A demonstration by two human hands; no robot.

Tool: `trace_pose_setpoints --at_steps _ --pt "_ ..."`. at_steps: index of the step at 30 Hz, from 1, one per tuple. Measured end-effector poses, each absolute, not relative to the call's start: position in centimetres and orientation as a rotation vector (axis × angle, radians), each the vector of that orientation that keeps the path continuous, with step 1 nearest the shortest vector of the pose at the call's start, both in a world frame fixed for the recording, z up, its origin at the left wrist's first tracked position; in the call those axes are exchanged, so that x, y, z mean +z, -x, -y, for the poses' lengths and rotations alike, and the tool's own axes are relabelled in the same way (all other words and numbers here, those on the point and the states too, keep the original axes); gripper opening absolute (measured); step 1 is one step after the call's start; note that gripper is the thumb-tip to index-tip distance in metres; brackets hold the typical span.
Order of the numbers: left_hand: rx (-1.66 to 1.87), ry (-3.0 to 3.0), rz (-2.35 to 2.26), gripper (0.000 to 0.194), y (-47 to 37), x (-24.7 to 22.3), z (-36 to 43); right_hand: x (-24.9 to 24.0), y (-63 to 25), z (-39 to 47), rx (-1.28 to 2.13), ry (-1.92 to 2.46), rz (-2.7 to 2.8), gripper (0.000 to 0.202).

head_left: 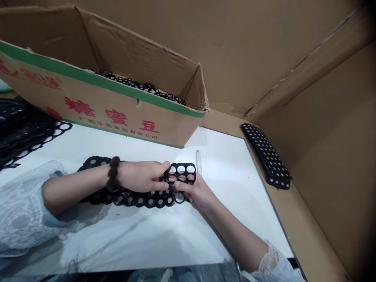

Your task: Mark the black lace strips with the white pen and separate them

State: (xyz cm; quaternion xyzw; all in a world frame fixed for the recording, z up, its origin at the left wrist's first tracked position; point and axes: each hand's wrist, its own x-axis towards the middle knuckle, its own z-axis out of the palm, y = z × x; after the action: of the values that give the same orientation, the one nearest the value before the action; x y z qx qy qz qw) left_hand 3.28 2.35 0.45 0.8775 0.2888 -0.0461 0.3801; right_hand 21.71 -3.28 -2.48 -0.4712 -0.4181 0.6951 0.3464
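Observation:
A black sheet with rows of round holes point(181, 169) is held between my two hands above the white table. My left hand point(143, 176), a dark band around its wrist, pinches the sheet's left end between thumb and fingers. From the lower right, my right hand point(198, 190) grips the same sheet, its thumb on the near edge. Under my left hand and forearm lies a stack of similar black perforated sheets point(129, 199), partly hidden by the arm. White and skin tones show through the holes of the held piece.
Behind my hands stands an open cardboard box point(173, 129) with black ring-patterned pieces point(141, 86) inside. A dark pile of perforated sheets point(20, 129) lies at the left. A whitish pen-like tool point(199, 161) rests on the table; a black perforated stack point(266, 156) lies along the cardboard right side.

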Motion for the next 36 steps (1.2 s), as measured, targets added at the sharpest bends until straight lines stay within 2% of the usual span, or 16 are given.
trace_pose_setpoints --at_steps 12,23,30,36 --pt "-0.103 -2.075 -0.734 0.027 -3.34 0.57 -2.81 -2.54 -21.58 3.33 1.742 1.182 1.196 0.033" --pt "-0.088 -2.131 -0.672 0.01 -2.94 0.27 -3.05 -2.27 -21.5 3.33 1.672 1.311 1.171 0.026" --pt "-0.062 -2.1 -0.753 0.028 -3.19 0.14 -2.71 -2.34 -21.17 3.53 1.687 1.311 1.235 0.032" --pt "-0.028 -2.162 -0.779 0.022 -3.51 -0.39 -2.48 -2.5 -21.31 3.45 1.718 1.324 1.174 0.031"
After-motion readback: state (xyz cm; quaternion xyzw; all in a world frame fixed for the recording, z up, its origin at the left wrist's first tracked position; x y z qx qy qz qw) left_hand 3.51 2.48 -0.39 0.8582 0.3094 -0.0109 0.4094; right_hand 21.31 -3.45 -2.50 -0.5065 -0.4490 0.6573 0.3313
